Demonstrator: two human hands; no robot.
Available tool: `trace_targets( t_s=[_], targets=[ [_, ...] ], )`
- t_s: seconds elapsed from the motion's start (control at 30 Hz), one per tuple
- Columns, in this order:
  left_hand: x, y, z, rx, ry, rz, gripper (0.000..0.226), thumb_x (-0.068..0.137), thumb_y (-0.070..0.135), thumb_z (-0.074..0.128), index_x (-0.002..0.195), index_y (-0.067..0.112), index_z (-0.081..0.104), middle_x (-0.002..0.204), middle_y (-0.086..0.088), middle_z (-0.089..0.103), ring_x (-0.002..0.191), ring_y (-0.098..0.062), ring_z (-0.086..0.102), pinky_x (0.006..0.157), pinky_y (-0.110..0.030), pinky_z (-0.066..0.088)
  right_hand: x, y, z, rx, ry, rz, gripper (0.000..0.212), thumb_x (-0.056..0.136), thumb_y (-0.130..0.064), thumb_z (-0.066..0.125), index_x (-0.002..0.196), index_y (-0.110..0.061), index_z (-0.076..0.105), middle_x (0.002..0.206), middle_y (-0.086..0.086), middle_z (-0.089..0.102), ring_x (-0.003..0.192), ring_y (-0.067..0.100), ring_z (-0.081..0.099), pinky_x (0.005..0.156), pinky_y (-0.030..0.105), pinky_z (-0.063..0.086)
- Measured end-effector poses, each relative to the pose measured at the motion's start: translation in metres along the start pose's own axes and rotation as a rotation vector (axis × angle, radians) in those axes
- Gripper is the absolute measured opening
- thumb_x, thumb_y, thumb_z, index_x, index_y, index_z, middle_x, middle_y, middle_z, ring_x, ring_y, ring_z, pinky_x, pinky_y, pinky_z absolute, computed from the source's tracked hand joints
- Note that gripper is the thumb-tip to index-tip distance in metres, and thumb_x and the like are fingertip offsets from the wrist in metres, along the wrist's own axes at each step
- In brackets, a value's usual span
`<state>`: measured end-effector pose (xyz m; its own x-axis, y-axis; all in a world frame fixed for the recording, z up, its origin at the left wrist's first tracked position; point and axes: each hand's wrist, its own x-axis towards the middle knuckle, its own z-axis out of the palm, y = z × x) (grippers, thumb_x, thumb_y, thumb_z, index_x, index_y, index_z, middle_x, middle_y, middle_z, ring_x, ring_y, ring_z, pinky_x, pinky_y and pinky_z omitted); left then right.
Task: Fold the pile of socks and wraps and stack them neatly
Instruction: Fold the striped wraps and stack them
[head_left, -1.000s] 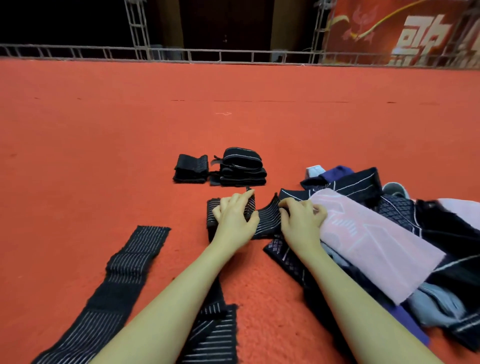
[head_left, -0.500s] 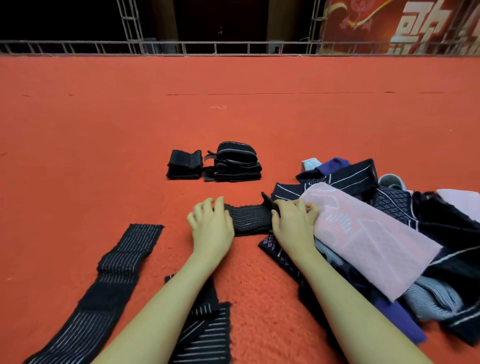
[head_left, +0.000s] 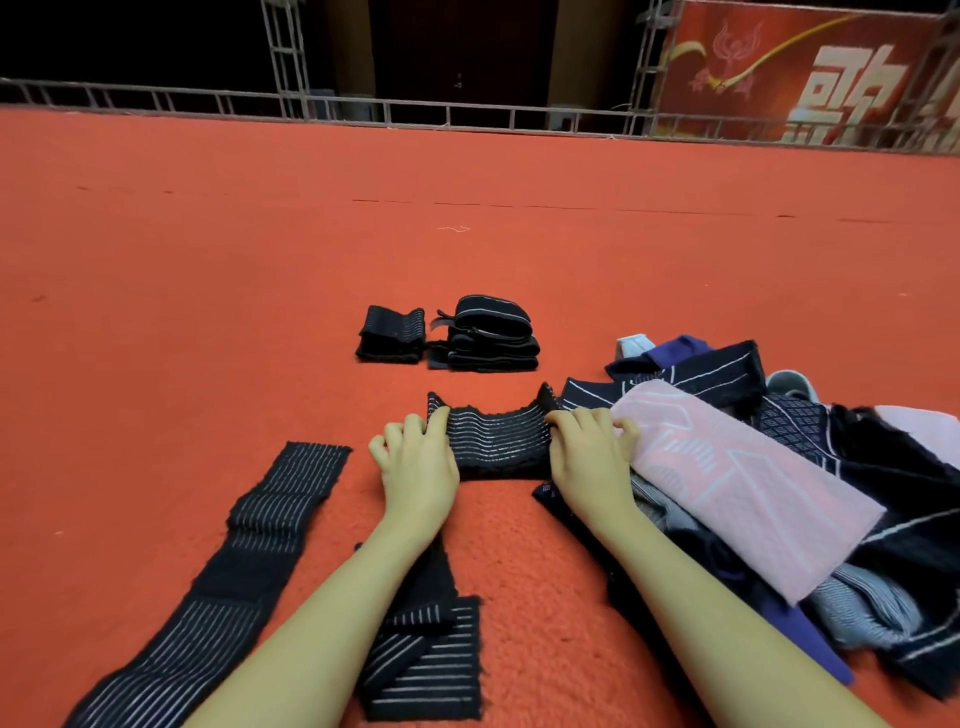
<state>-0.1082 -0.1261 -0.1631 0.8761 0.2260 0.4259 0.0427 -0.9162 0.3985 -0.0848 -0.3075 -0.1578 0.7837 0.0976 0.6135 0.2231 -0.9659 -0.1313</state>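
On the orange-red carpeted floor (head_left: 156, 260), a long black elastic wrap with thin white stripes (head_left: 218, 577) is laid flat, left of the folded black striped wrap (head_left: 496, 441) taken here as landmark. That folded wrap is gripped at its left end by the left hand (head_left: 415, 462), fingers curled on its edge, and at its right end by the right hand (head_left: 589, 457), fingers pinching likewise. Beyond it, two neat stacks of folded black wraps (head_left: 449, 340) are set side by side. To its right, a loose pile of dark and pink socks and wraps (head_left: 779, 483) is heaped.
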Motion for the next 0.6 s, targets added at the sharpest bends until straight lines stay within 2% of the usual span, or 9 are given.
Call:
trace_targets(
  t_s=[0.07,0.13,0.2,0.3,0.37,0.43,0.53,0.6],
  targets=[
    [0.002,-0.011,-0.009,0.006,0.070,0.004,0.035,0.086,0.006,0.059,0.121,0.011,0.062,0.093,-0.013,0.059,0.091,-0.037,0.049,0.084,-0.045,0.025,0.001,-0.009,-0.003,0.037,-0.014,0.005,0.028,0.086,-0.027,0.040,0.086,-0.021,0.067,0.077,-0.006,0.062,0.079,0.024,0.058,0.080,0.036,0.021],
    [0.001,-0.025,-0.020,0.029,0.084,-0.005,0.034,0.088,0.006,0.058,0.121,0.011,0.062,0.095,-0.013,0.060,0.094,-0.037,0.048,0.084,-0.044,0.023,-0.001,-0.020,-0.005,0.065,-0.097,0.013,0.024,0.091,-0.027,0.045,0.092,-0.021,0.067,0.086,-0.005,0.064,0.089,0.025,0.057,0.082,0.036,0.019],
    [-0.002,-0.039,-0.030,0.085,0.061,-0.025,0.034,0.089,0.007,0.055,0.122,0.011,0.062,0.099,-0.013,0.061,0.097,-0.037,0.047,0.085,-0.043,0.021,-0.005,-0.031,-0.003,0.073,-0.181,-0.005,0.022,0.095,-0.027,0.046,0.101,-0.020,0.066,0.096,-0.004,0.064,0.100,0.024,0.052,0.085,0.037,0.016],
    [-0.011,-0.060,-0.036,0.186,-0.001,-0.049,0.032,0.089,0.006,0.054,0.119,0.011,0.063,0.101,-0.012,0.061,0.099,-0.036,0.046,0.084,-0.041,0.019,-0.016,-0.052,-0.003,0.053,-0.251,-0.056,0.032,0.098,-0.033,0.035,0.107,-0.022,0.063,0.102,-0.004,0.063,0.107,0.024,0.050,0.089,0.039,0.015],
    [-0.016,-0.072,-0.036,0.223,-0.035,-0.063,0.031,0.088,0.005,0.054,0.116,0.010,0.065,0.101,-0.013,0.062,0.100,-0.037,0.047,0.083,-0.042,0.019,-0.027,-0.058,0.004,0.019,-0.335,-0.069,0.029,0.100,-0.035,0.036,0.113,-0.024,0.060,0.111,-0.003,0.058,0.112,0.022,0.046,0.091,0.040,0.013],
    [-0.020,-0.079,-0.034,0.237,-0.055,-0.080,0.028,0.090,0.009,0.055,0.117,0.010,0.065,0.103,-0.014,0.063,0.102,-0.038,0.047,0.085,-0.044,0.021,-0.037,-0.062,0.007,0.042,-0.342,-0.035,0.023,0.096,-0.034,0.046,0.106,-0.023,0.063,0.116,0.003,0.056,0.110,0.027,0.047,0.090,0.040,0.018],
    [-0.022,-0.080,-0.036,0.184,-0.028,-0.076,0.032,0.091,0.020,0.060,0.122,0.012,0.064,0.101,-0.015,0.064,0.099,-0.040,0.050,0.087,-0.047,0.029,-0.040,-0.063,0.008,0.052,-0.275,-0.020,0.021,0.082,-0.035,0.052,0.079,-0.022,0.068,0.113,0.005,0.062,0.100,0.030,0.056,0.083,0.039,0.023],
    [-0.024,-0.075,-0.043,0.121,-0.037,-0.089,0.043,0.094,0.027,0.057,0.135,0.019,0.052,0.103,-0.009,0.063,0.103,-0.035,0.048,0.089,-0.044,0.024,-0.041,-0.062,0.009,0.056,-0.283,-0.026,0.023,0.087,-0.035,0.050,0.082,-0.023,0.069,0.107,-0.001,0.063,0.101,0.025,0.057,0.082,0.038,0.020]
  ],
)
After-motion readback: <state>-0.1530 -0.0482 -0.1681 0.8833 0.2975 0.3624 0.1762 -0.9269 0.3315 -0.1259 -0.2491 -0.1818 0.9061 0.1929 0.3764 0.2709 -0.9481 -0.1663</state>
